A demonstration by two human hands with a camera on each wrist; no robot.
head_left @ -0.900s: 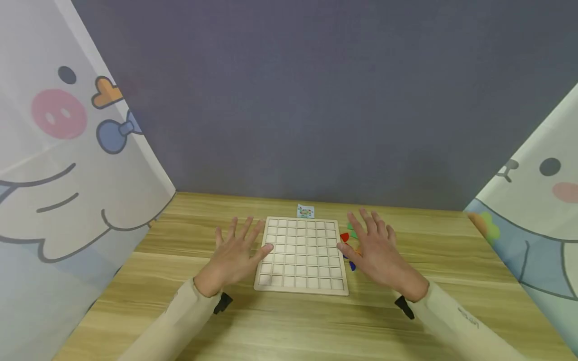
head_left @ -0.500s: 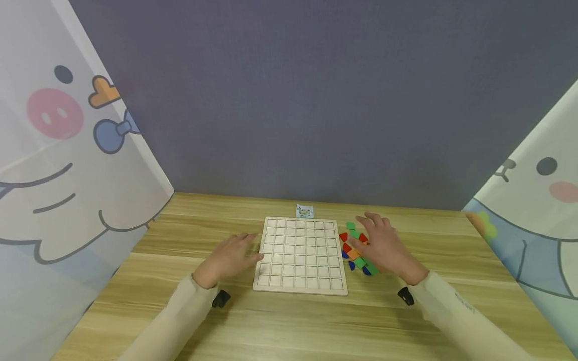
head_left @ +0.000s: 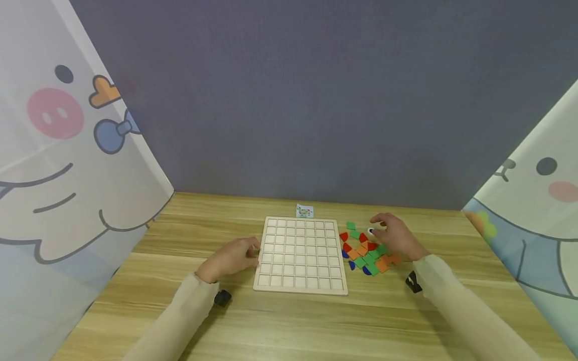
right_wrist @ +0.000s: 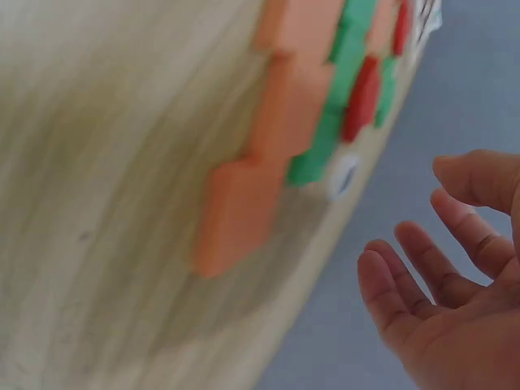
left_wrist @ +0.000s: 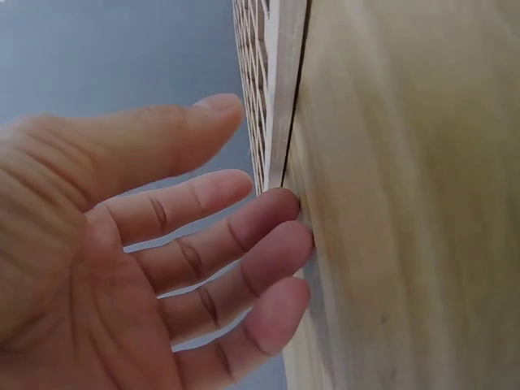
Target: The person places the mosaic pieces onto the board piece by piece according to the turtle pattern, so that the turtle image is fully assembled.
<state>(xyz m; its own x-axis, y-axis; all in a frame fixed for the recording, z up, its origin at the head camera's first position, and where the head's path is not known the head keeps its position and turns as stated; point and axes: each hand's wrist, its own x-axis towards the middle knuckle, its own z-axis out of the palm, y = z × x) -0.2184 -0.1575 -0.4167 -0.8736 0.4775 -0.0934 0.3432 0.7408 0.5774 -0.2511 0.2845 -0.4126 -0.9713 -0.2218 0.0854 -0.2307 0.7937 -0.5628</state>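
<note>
A pale wooden grid board (head_left: 300, 291) with rows of square recesses lies flat on the table. Beside its left edge is my left hand (head_left: 232, 257); in the left wrist view its fingers (left_wrist: 268, 252) bend loosely near the board's edge, with the thumb apart and nothing held. My right hand (head_left: 397, 236) hovers over the far side of a loose heap of coloured pieces. Its fingers are relaxed and hold nothing. Close to its fingertips lies a small white round piece with a dark centre (head_left: 371, 231). The heap includes orange squares (right_wrist: 237, 215), green squares (head_left: 350, 225) and red pieces (head_left: 344, 236).
Blue curved pieces (head_left: 352, 265) lie between the board and the heap. A small printed picture card (head_left: 304, 211) sits just behind the board. The wooden table (head_left: 289, 326) ends at a grey panel (head_left: 289, 100), with cartoon-print cloths at both sides.
My left hand has lowered to the board's left edge, its fingers bending. My right hand has moved right and back, uncovering the coloured pieces and the white round one.
</note>
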